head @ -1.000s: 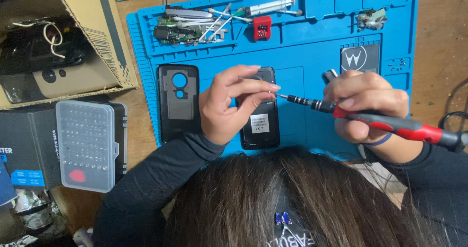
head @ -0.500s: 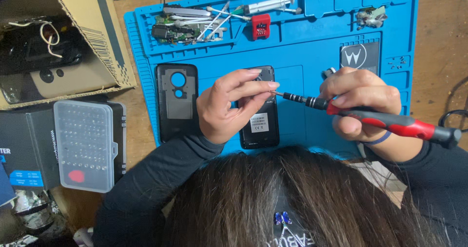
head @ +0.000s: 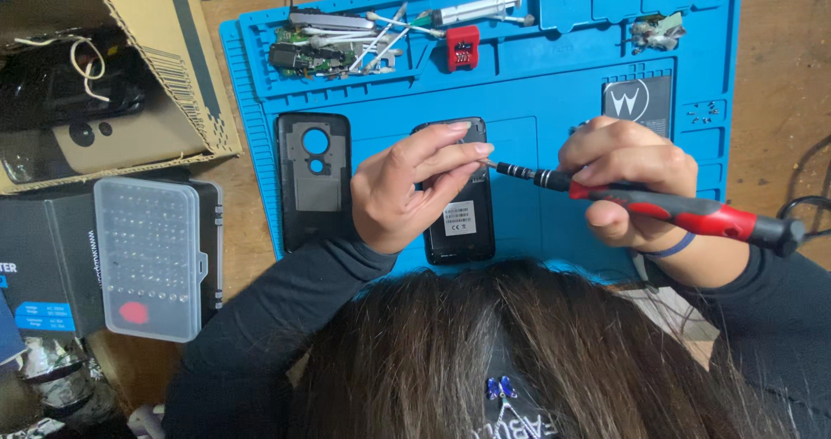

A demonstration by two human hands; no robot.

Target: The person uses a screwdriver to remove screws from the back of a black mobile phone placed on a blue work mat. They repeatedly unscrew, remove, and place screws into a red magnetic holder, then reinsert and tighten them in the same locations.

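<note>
Wooden bench (head: 779,75) fills the background, with a blue silicone repair mat (head: 537,93) spread across the middle and upper part of the frame. At centre, on the mat, lies a black phone (head: 459,222) with its back off and a white label showing. The left hand (head: 407,192) rests over the phone's upper half, fingers (head: 446,149) loosely curled and stretched rightward, their tips meeting the metal tip of a red-and-black screwdriver (head: 675,209). The right hand (head: 632,183), right of centre, is clenched around the screwdriver's shaft, its handle running off to the right. Just left of the phone lies its black back cover (head: 313,179), inner side up. Small tools and parts sit in the mat's upper trays. A clear bit case (head: 151,257) sits at lower left, a cardboard box (head: 130,67) at upper left.
</note>
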